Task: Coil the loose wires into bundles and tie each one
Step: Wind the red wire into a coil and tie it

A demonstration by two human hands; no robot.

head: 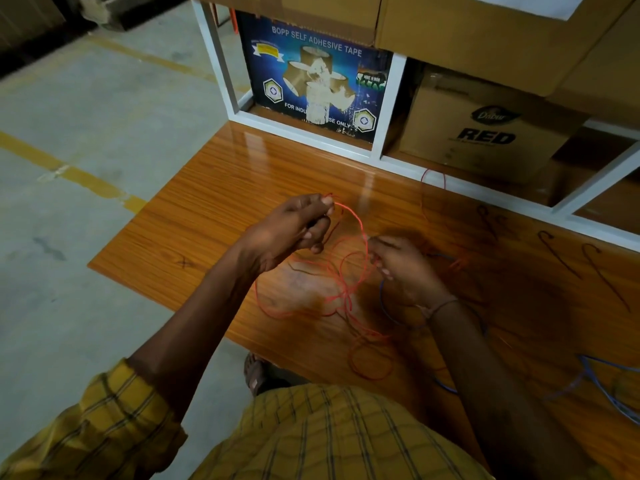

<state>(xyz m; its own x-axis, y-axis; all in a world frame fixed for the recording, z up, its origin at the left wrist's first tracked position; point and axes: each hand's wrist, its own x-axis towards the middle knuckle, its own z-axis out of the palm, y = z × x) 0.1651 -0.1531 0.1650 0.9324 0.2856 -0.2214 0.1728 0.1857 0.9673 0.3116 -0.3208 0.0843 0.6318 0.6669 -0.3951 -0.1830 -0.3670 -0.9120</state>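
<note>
A thin red wire point(348, 296) hangs in loose, tangled loops over the wooden table point(214, 188). My left hand point(294, 226) is raised above the table and pinches one end of this wire between thumb and forefinger. A short arc of the wire runs from there to my right hand point(398, 265), which pinches it lower down. Further red loops trail toward the table's near edge. A blue wire point(388, 308) lies under my right wrist, partly hidden by the arm.
More blue wire point(602, 382) lies at the right edge. Another red loop point(433, 188) sits near the white shelf frame point(388, 105). Several dark hooked wire pieces point(557, 254) lie at the right. Cardboard boxes point(485, 129) fill the shelves. Concrete floor is to the left.
</note>
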